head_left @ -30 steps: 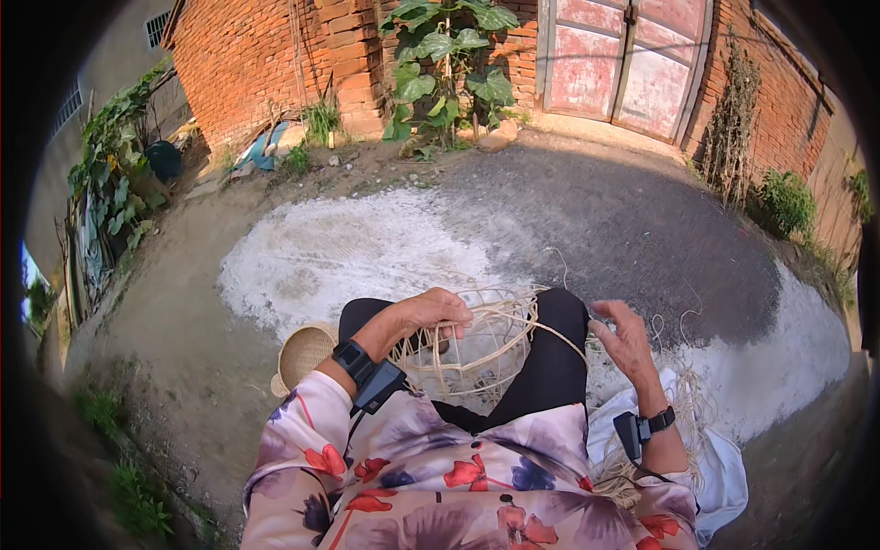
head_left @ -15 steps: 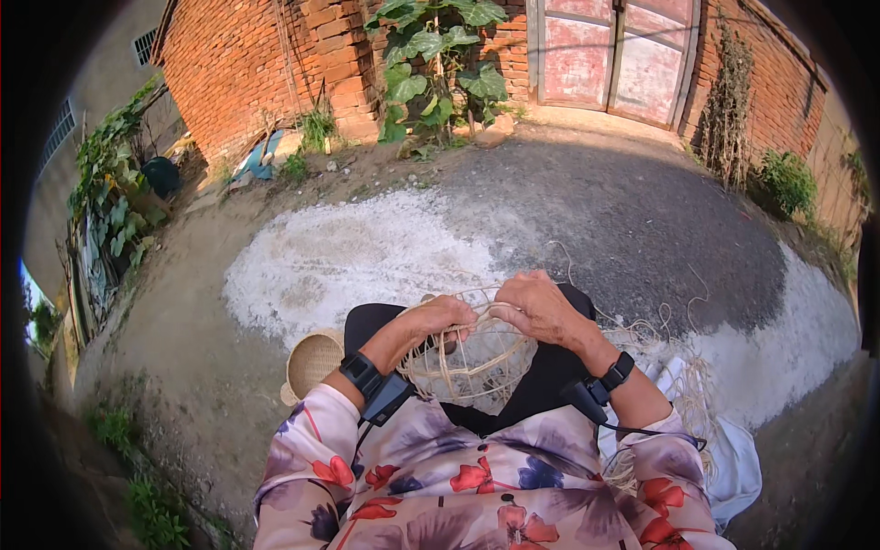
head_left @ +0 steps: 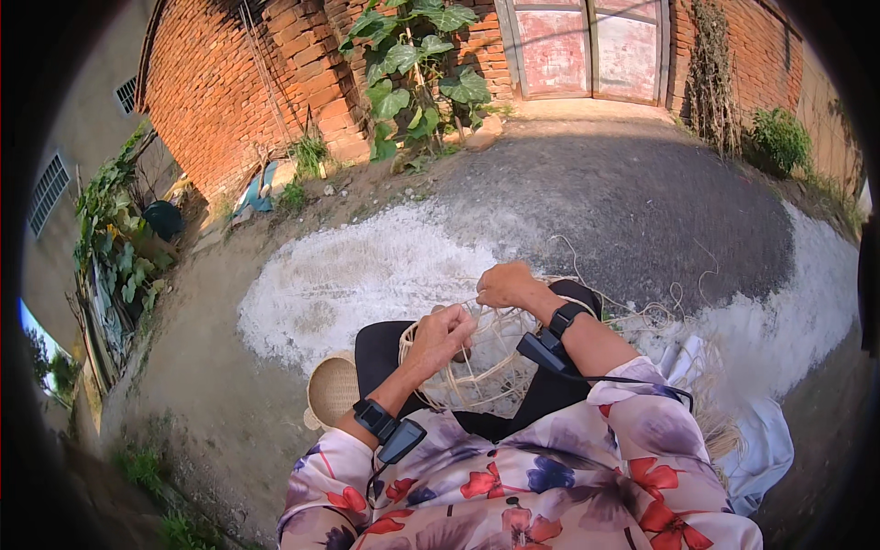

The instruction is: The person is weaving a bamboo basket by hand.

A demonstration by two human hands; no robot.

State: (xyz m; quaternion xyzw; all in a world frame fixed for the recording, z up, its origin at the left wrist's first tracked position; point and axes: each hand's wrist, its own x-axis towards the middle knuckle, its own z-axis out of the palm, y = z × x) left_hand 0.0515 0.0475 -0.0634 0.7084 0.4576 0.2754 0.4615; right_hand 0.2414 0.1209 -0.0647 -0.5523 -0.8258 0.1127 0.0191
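Note:
An open-work basket frame of pale cane (head_left: 477,378) rests in my lap between my knees, its strands widely spaced. My left hand (head_left: 442,337) is closed on its left upper rim, fingers pinched together. Just beyond it to the right, my right hand (head_left: 506,286) is raised over the far rim with curled fingers, pinching a thin cane strand that runs toward my left hand. The fingertips of both hands are partly hidden. A long loose cane strand (head_left: 579,266) curls on the ground past my right knee.
A small round woven basket (head_left: 334,392) stands by my left knee. Beside my right side lie a white sack (head_left: 763,449) and a heap of loose cane (head_left: 715,417). Farther off are a leafy vine (head_left: 403,64), a brick wall (head_left: 220,92) and a faded double door (head_left: 550,55).
My right hand has moved up and left, pulling away from the rim with a strand. My left hand has turned and shifted slightly lower. The whole view has swung a little.

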